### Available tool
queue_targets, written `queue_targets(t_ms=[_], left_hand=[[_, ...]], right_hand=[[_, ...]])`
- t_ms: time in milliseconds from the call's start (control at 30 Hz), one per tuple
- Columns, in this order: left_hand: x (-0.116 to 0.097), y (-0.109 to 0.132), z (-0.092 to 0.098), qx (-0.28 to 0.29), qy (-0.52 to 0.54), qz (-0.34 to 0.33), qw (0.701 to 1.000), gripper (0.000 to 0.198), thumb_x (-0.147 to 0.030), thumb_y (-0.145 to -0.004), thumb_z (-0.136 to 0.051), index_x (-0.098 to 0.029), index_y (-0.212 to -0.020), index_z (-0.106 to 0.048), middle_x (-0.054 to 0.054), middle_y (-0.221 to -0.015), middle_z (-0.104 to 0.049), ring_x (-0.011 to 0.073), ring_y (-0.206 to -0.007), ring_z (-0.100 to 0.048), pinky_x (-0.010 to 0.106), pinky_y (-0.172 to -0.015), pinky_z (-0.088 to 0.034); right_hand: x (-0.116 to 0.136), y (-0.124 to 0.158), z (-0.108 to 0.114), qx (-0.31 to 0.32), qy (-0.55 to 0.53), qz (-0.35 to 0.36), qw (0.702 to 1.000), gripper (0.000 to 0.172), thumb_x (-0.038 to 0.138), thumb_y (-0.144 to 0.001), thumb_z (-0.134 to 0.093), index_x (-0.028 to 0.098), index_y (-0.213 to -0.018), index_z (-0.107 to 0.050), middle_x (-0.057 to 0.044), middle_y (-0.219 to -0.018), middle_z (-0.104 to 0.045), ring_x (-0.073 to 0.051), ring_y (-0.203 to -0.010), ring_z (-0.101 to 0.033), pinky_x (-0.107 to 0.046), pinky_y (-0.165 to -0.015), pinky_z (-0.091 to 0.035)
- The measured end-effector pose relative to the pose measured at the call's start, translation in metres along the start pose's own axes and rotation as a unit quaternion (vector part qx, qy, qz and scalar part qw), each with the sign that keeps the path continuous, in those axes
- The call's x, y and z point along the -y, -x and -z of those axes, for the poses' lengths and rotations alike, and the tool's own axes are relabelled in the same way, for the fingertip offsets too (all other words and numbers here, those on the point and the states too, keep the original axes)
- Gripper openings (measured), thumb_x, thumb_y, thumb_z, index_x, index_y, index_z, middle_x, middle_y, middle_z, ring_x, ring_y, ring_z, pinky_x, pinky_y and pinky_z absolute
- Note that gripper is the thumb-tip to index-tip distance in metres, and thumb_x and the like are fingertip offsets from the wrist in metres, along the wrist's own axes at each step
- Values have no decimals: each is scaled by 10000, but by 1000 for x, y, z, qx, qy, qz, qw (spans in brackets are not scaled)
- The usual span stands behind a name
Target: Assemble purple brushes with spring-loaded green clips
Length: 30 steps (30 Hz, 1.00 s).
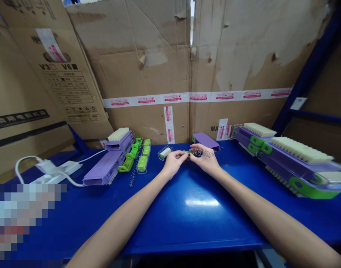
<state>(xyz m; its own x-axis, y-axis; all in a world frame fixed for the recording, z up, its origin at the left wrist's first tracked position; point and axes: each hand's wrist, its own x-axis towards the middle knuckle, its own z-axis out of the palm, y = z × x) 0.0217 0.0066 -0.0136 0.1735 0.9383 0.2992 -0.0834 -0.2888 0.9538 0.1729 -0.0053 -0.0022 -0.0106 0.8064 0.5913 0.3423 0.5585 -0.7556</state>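
My left hand (174, 163) pinches one side of a small green plastic part (188, 153) above the blue table. From the other side my right hand (206, 160) closes its fingertips on that same part. A metal coil spring (203, 153) lies along the fingers of my right hand and seems held there; its grip is partly hidden. Just beyond my left hand rests a clear plastic case (165, 153) with a white piece inside. Behind my right hand lies a purple plastic housing (206, 140), partly covered by the fingers.
At left are purple housings (105, 167) with a bristled block (119, 134), green brackets (126, 163), coil springs (135, 169) and clear-and-green cases (142, 163). A white power strip (71, 169) with cables stands farther left. Purple-and-green brushes (287, 160) line the right. Cardboard (148, 74) walls the back.
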Motion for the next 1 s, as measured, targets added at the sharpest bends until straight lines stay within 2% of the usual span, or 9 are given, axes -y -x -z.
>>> queue_targets(t_ms=[67, 133, 200, 400, 533, 633, 833, 1000], left_hand=[[1, 0, 0, -15, 7, -1, 1000, 289, -284, -675, -732, -130, -910, -664, 38, -748, -700, 142, -681, -655, 268, -681, -519], [1, 0, 1, -24, 16, 1, 1000, 425, -212, -680, -720, -141, -1085, -611, 9, -716, -691, 133, -661, -658, 271, -699, -525], [0, 0, 1, -25, 20, 8, 999, 489, -166, -693, -696, -140, -1163, -566, 4, -723, -692, 128, -662, -662, 272, -717, -527], [0, 0, 1, -37, 22, 16, 999, 366, -210, -719, -696, -132, -1052, -566, 31, -746, -700, 141, -664, -672, 272, -689, -530], [1, -1, 1, -25, 21, 20, 999, 335, -303, -724, -710, -126, -983, -594, 30, -700, -694, 150, -638, -668, 273, -660, -525], [1, -1, 1, -22, 27, 18, 999, 347, -289, -734, -705, -119, -1024, -620, 47, -744, -707, 156, -666, -671, 282, -678, -528], [-1, -1, -1, -18, 50, 18, 998, 372, -116, -676, -718, -109, -1040, -644, 93, -938, -720, 170, -842, -680, 327, -857, -517], [0, 0, 0, 8, 70, 11, 997, 417, -116, -630, -754, -114, -1036, -658, 100, -980, -713, 190, -915, -668, 374, -943, -479]], right_hand=[[0, 0, 1, -9, 10, 3, 1000, 289, 314, -679, -668, 196, -942, -646, -47, -858, -713, -192, -771, -676, -313, -745, -534], [-1, 0, 2, -13, 18, 3, 1000, 292, 317, -678, -671, 202, -945, -646, -45, -858, -713, -198, -774, -679, -315, -741, -534], [-3, 0, 2, -13, 22, 8, 1000, 285, 315, -685, -664, 205, -947, -645, -44, -860, -712, -199, -775, -679, -316, -743, -531], [-12, 1, 3, -13, 62, 41, 997, 285, 311, -710, -646, 218, -980, -639, -38, -880, -710, -201, -799, -670, -328, -774, -519], [-10, 2, 6, -1, 127, 128, 984, 293, 303, -746, -617, 225, -1027, -634, -55, -916, -705, -217, -847, -649, -352, -812, -500], [-3, 3, 7, 27, 178, 176, 968, 292, 266, -764, -578, 203, -1043, -638, -86, -925, -699, -231, -839, -632, -360, -787, -495], [0, 3, 5, 34, 262, 219, 939, 285, 221, -795, -540, 176, -1064, -621, -99, -917, -697, -229, -806, -606, -358, -742, -475], [-4, 2, 5, 42, 310, 249, 916, 279, 208, -813, -535, 141, -1076, -602, -107, -906, -701, -233, -802, -597, -355, -724, -452]])
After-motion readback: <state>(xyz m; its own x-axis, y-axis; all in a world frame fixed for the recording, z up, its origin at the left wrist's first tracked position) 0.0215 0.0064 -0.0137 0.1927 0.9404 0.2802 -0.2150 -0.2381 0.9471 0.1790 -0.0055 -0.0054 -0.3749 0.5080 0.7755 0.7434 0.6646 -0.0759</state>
